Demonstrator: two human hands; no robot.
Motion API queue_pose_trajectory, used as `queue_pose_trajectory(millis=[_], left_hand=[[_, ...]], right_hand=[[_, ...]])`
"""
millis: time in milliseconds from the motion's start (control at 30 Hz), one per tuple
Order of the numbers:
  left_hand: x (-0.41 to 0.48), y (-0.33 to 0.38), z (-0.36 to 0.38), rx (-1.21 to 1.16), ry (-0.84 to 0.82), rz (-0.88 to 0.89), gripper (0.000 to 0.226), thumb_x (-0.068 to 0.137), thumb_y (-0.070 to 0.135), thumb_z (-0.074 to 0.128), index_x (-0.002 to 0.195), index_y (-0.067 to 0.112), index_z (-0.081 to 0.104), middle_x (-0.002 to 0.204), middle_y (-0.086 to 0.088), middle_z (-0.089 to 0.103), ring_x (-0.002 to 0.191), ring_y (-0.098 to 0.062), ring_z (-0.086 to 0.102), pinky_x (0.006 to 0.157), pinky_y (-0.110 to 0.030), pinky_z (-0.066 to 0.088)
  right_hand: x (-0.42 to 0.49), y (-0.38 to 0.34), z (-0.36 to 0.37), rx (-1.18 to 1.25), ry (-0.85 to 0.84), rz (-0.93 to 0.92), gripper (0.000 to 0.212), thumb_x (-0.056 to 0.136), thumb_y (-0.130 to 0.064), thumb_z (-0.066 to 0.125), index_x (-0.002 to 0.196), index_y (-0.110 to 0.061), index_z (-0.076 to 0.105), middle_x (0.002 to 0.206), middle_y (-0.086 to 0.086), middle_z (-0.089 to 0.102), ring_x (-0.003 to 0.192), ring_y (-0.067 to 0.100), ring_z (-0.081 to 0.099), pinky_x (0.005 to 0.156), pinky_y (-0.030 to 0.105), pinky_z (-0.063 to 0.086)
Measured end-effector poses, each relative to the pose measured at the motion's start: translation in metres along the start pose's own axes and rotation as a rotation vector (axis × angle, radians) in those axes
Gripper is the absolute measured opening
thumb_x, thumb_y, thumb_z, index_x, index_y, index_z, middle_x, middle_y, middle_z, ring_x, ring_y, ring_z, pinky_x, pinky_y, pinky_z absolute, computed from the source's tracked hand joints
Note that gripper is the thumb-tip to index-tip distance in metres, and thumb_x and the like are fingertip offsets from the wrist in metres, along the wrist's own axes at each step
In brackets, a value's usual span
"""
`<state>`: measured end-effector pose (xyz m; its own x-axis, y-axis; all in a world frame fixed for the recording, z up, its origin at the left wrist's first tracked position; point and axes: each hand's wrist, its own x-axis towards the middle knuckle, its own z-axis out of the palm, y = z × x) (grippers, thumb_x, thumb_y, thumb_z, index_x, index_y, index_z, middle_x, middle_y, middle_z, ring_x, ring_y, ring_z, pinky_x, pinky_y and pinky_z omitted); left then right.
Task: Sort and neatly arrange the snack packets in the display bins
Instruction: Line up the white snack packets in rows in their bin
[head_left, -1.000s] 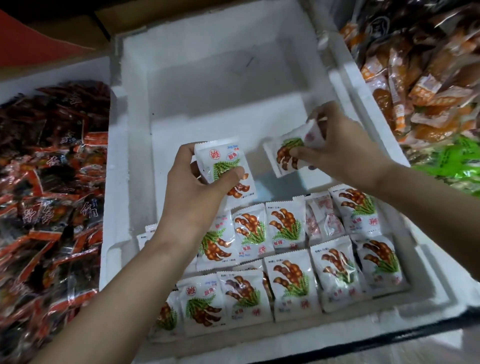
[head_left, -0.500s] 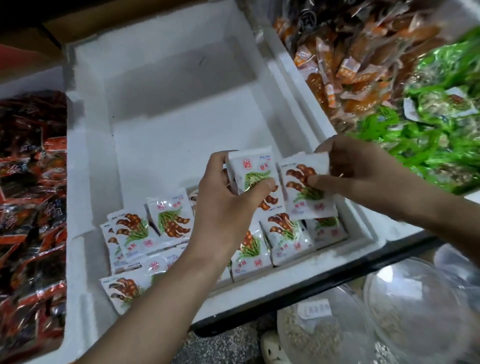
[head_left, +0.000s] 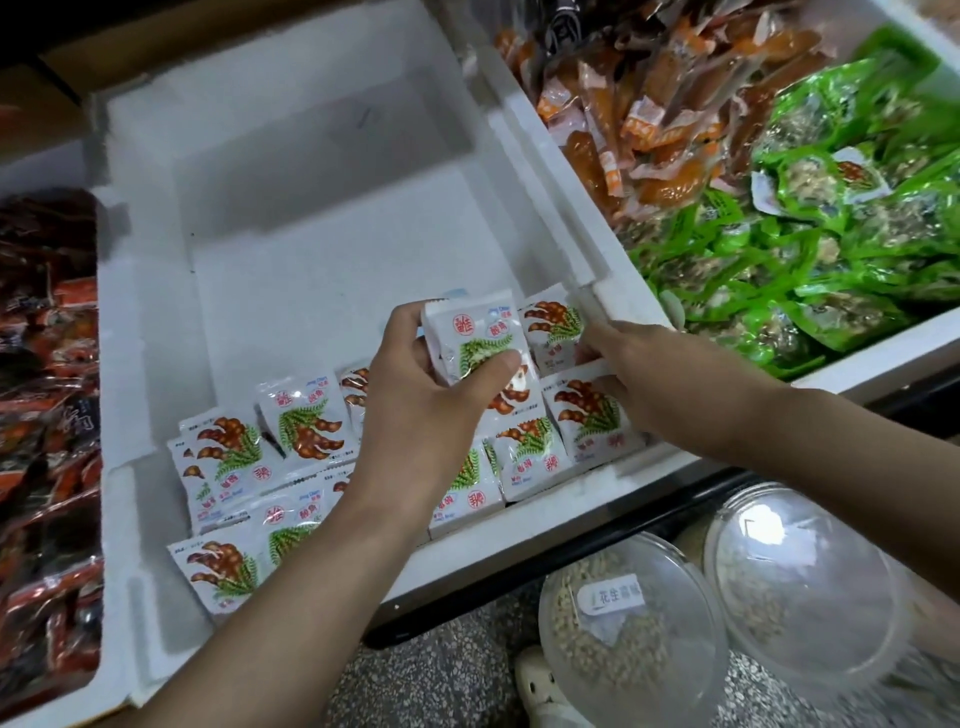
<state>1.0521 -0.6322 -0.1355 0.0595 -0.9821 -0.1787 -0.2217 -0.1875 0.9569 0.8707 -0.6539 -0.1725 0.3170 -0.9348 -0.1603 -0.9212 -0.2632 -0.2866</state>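
A white foam bin (head_left: 322, 270) holds several white tamarind snack packets (head_left: 298, 423) lying in rows along its near side. My left hand (head_left: 423, 415) grips a small stack of these packets (head_left: 475, 340) above the rows, thumb across the front. My right hand (head_left: 631, 371) pinches another packet (head_left: 550, 327) and sets it down at the bin's right wall, behind a flat packet (head_left: 592, 415). The far half of the bin is bare.
A bin of dark red packets (head_left: 47, 395) lies to the left. To the right, a bin holds orange packets (head_left: 654, 104) and green packets (head_left: 810, 249). Two clear lidded tubs (head_left: 623, 623) of grains stand on the floor below the bin's front edge.
The view swung down and right. My right hand lowered its packet from beside the left hand's stack into the bin's right side. My left hand kept its stack.
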Motion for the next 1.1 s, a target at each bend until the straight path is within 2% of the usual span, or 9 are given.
queue_pose_trajectory(millis=[167, 500, 567, 633, 700, 767, 867, 933, 1100], left_hand=[[-0.003, -0.002, 0.001, -0.004, 0.005, -0.016, 0.037, 0.080, 0.016, 0.075, 0.108, 0.029, 0.054, 0.091, 0.012, 0.071, 0.079, -0.004, 0.070, 0.071, -0.030, 0.060], [-0.008, -0.006, -0.007, -0.019, 0.033, -0.057, 0.037, 0.079, 0.014, 0.075, 0.105, 0.030, 0.054, 0.096, 0.007, 0.072, 0.084, -0.011, 0.072, 0.078, -0.042, 0.059], [-0.008, -0.007, -0.010, -0.021, 0.031, -0.061, 0.039, 0.078, 0.014, 0.077, 0.102, 0.033, 0.053, 0.095, 0.007, 0.072, 0.083, -0.010, 0.071, 0.077, -0.040, 0.060], [-0.008, -0.007, -0.012, -0.013, 0.001, -0.051, 0.041, 0.075, 0.012, 0.078, 0.100, 0.033, 0.054, 0.092, 0.009, 0.072, 0.081, -0.007, 0.071, 0.074, -0.031, 0.060], [-0.010, -0.008, -0.014, -0.009, -0.066, -0.031, 0.040, 0.074, 0.006, 0.079, 0.099, 0.029, 0.058, 0.089, 0.009, 0.073, 0.077, -0.004, 0.070, 0.066, -0.019, 0.057], [-0.012, -0.011, -0.016, 0.014, -0.150, -0.008, 0.039, 0.072, 0.001, 0.079, 0.101, 0.024, 0.063, 0.089, 0.007, 0.075, 0.077, -0.003, 0.071, 0.061, -0.013, 0.053], [-0.015, -0.014, -0.018, 0.063, -0.249, 0.006, 0.040, 0.072, 0.004, 0.080, 0.104, 0.022, 0.064, 0.094, 0.008, 0.074, 0.083, -0.003, 0.070, 0.069, -0.016, 0.055], [-0.015, -0.015, -0.018, 0.086, -0.276, 0.006, 0.039, 0.074, 0.007, 0.079, 0.105, 0.024, 0.061, 0.094, 0.009, 0.074, 0.084, -0.001, 0.069, 0.072, -0.016, 0.055], [-0.008, -0.011, -0.020, 0.061, -0.176, 0.007, 0.032, 0.077, 0.011, 0.077, 0.103, 0.023, 0.062, 0.090, 0.007, 0.073, 0.077, -0.001, 0.069, 0.063, -0.012, 0.053]], right_hand=[[-0.002, -0.001, 0.007, -0.379, 0.147, -0.185, 0.030, 0.098, -0.017, 0.041, 0.128, -0.019, 0.046, 0.124, 0.001, 0.051, 0.116, 0.021, 0.041, 0.096, 0.032, 0.037], [0.003, 0.002, 0.009, -0.328, 0.201, -0.184, 0.028, 0.094, -0.020, 0.054, 0.121, -0.014, 0.056, 0.116, 0.006, 0.058, 0.107, 0.026, 0.050, 0.088, 0.038, 0.043], [0.001, -0.002, 0.008, -0.176, 0.246, -0.171, 0.031, 0.094, -0.020, 0.054, 0.124, -0.013, 0.054, 0.116, 0.006, 0.058, 0.106, 0.024, 0.052, 0.087, 0.035, 0.044], [-0.003, -0.013, -0.001, 0.240, 0.287, -0.095, 0.032, 0.094, -0.023, 0.054, 0.125, -0.015, 0.053, 0.111, 0.000, 0.061, 0.097, 0.012, 0.057, 0.080, 0.023, 0.047], [-0.009, -0.029, -0.010, 0.677, 0.199, -0.047, 0.033, 0.091, -0.027, 0.055, 0.123, -0.021, 0.052, 0.102, -0.010, 0.061, 0.085, 0.003, 0.060, 0.073, 0.014, 0.049], [-0.015, -0.041, -0.013, 0.905, 0.099, -0.040, 0.032, 0.085, -0.028, 0.061, 0.116, -0.026, 0.053, 0.094, -0.014, 0.058, 0.080, 0.003, 0.062, 0.071, 0.020, 0.053], [-0.015, -0.047, -0.011, 0.871, 0.106, -0.046, 0.021, 0.079, -0.025, 0.070, 0.096, -0.026, 0.058, 0.087, -0.011, 0.061, 0.068, 0.005, 0.063, 0.065, 0.029, 0.055], [-0.012, -0.046, -0.012, 0.860, 0.139, -0.012, 0.018, 0.076, -0.022, 0.074, 0.086, -0.023, 0.059, 0.084, -0.010, 0.062, 0.062, 0.004, 0.061, 0.060, 0.026, 0.053], [-0.003, -0.049, -0.020, 0.949, 0.177, 0.020, 0.010, 0.076, -0.017, 0.074, 0.077, -0.020, 0.064, 0.072, -0.011, 0.068, 0.055, 0.009, 0.061, 0.055, 0.027, 0.052]])
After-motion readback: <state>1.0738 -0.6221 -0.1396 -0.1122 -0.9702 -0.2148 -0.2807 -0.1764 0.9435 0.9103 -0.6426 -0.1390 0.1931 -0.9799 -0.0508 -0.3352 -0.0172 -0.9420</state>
